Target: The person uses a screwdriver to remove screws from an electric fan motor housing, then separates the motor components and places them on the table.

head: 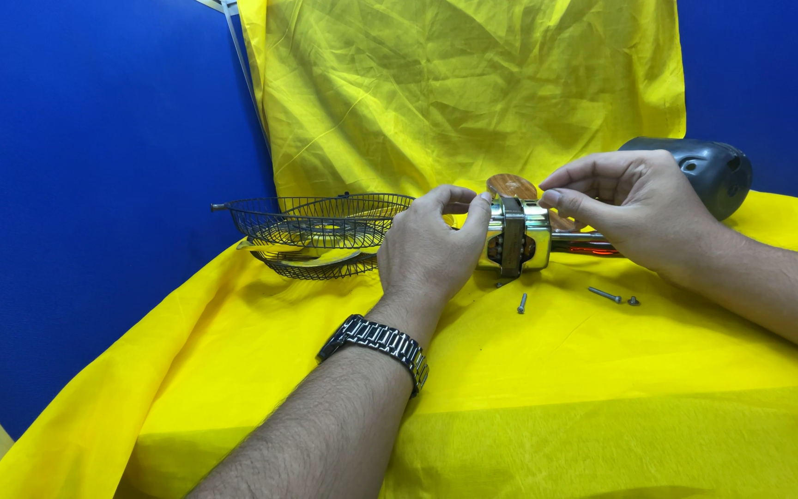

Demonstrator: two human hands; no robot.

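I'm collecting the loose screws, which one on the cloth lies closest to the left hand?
The short screw just below the motor, nearest the left hand; the longer screw lies farther right.

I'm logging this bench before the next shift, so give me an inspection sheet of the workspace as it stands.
Surface: yellow cloth, wrinkled, draped over the table and up the back.
Job's things: metal fan motor, lying on its side.
Clutter: two wire fan guards, stacked; grey plastic housing; short screw; long screw; a small nut.
Grippers: left hand grips the motor; right hand pinches at its top.
Cables: nothing seen.
Surroundings: blue wall panels.
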